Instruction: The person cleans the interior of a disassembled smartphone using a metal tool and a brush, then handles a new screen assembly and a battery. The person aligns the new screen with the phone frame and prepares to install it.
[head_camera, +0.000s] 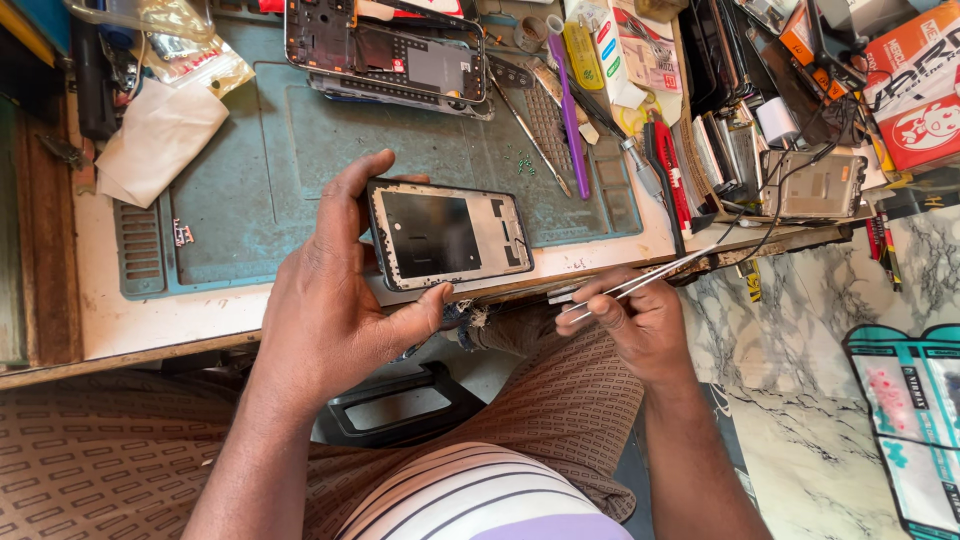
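Note:
My left hand (330, 300) grips a phone frame (447, 235) with a dark inner panel, thumb under its near edge and fingers on its left side. It is held just above the front edge of the blue-green work mat (260, 170). My right hand (635, 315), to the right and below the bench edge, pinches metal tweezers (655, 277) whose tips point left. The tweezer tips are apart from the frame.
Another opened phone (390, 55) lies at the mat's far edge. Tools, a purple spudger (572, 115) and a red screwdriver (672, 170) lie to the right. A small silver device (812, 185) and boxes crowd the right side. A white cloth (155, 140) is at left.

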